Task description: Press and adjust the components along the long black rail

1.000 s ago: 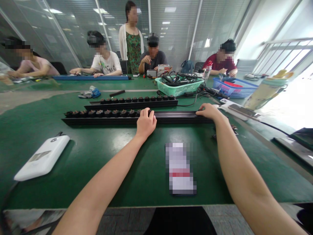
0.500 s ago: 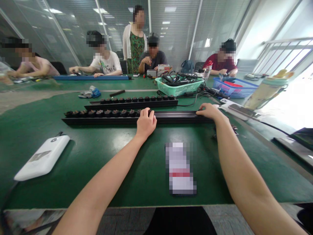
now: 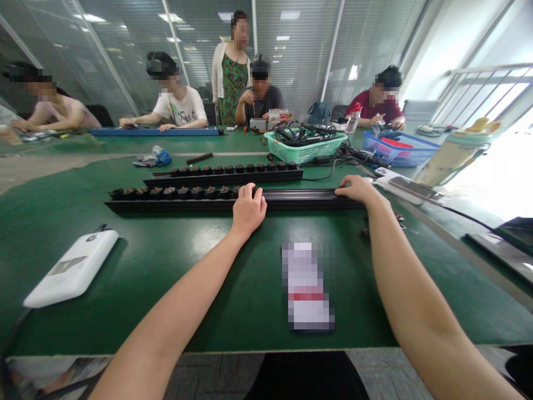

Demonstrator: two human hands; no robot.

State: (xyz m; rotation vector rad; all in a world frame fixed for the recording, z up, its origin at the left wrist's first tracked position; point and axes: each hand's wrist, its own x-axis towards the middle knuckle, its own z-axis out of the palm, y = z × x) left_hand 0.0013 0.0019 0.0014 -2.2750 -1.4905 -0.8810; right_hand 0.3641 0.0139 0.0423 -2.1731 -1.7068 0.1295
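Observation:
My left hand (image 3: 249, 208) curls over the near edge of a long black rail (image 3: 300, 200), close to where a row of small dark cup-shaped parts (image 3: 175, 193) ends. My right hand (image 3: 358, 190) lies across the rail's right end, fingers on top of it. A second black rail (image 3: 225, 176) with a similar row runs just behind. Below my hands lie a blurred flat rectangular item (image 3: 307, 286) and, further left, a white power bank (image 3: 70, 269).
The rails lie on a green table mat (image 3: 175, 250). Farther back stand a green basket of cables (image 3: 303, 147) and a blue basket (image 3: 395, 150). A white power strip (image 3: 402, 186) sits right of my right hand. Several co-workers sit beyond.
My hands and the rail stay in place. The standing person in the background has shifted to the right, and the seated person in a dark shirt has raised a hand slightly.

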